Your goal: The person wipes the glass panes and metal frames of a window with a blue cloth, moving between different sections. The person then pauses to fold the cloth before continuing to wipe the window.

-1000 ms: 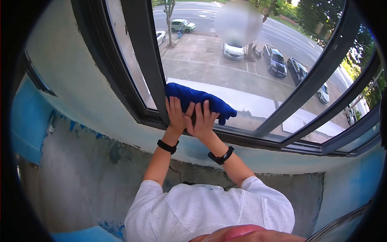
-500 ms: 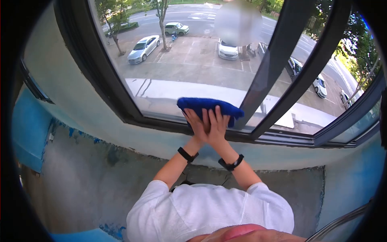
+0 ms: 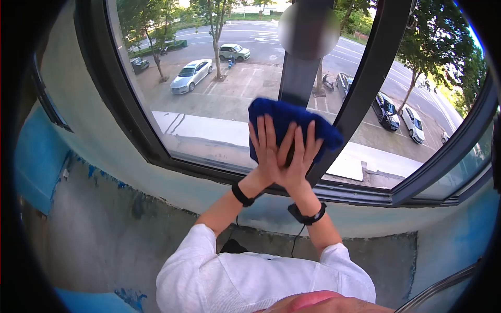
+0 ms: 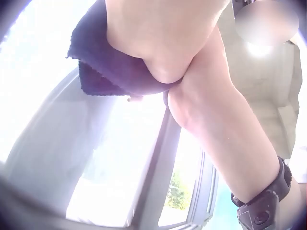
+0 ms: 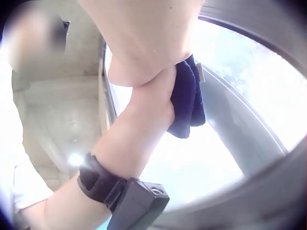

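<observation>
A folded blue cloth [image 3: 292,117] lies against the window, over the lower part of a dark upright frame bar [image 3: 302,78]. The left hand [image 3: 267,151] and the right hand [image 3: 298,156] press on it side by side, fingers straight and spread, their heels touching. In the left wrist view the cloth [image 4: 103,67] shows beyond the left hand [image 4: 158,33], with the other forearm crossing close by. The right wrist view has the cloth [image 5: 184,100] beside the right hand [image 5: 148,38]; the fingertips are out of sight there.
Below the glass runs the dark sill frame [image 3: 209,169], and under it a pale wall [image 3: 172,182]. Another dark frame bar [image 3: 360,88] stands to the right. Outside are parked cars, trees and a road. A grey floor [image 3: 120,224] lies behind and below the arms.
Both hands and the cloth have moved right along the window and, since the last half second, upward. The cloth now overlaps the upright bar. The window view has shifted as well.
</observation>
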{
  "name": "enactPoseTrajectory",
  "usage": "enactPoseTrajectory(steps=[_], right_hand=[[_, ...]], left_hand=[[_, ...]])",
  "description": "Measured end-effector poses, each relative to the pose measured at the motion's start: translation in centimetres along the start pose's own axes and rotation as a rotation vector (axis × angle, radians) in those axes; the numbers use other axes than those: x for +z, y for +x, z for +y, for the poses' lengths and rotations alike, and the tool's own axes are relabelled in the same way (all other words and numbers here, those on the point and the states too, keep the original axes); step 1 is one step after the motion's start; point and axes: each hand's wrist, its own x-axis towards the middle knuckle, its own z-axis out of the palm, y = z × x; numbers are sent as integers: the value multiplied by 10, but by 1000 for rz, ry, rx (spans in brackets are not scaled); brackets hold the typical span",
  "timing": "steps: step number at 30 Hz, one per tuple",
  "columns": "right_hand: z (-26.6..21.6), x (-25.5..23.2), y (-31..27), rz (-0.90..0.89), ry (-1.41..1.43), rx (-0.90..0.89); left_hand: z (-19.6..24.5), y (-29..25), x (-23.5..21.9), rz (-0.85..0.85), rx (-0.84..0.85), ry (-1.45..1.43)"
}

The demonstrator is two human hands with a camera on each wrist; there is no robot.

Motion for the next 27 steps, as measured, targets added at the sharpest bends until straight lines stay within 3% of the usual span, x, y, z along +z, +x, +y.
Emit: enactPoseTrajectory(steps=[3, 6, 13, 21, 23, 25, 27], right_hand=[[-8, 2, 63, 77, -31, -25], [-22, 23, 81, 141, -61, -24], [-83, 112, 69, 204, -39, -28], [-202, 240, 63, 121, 94, -56], [-226, 261, 60, 101, 101, -127], [-237, 274, 47, 63, 165, -115], [-233, 273, 45, 85, 245, -49]], left_hand=[[-11, 66, -12, 79, 51, 78], [-30, 90, -27, 92, 99, 71], [-130, 71, -65, 52, 127, 155], [-282, 25, -122, 51, -75, 354], [-306, 10, -138, 56, -102, 349], [-320, 7, -145, 52, -77, 384], [-323, 16, -134, 150, -21, 390]])
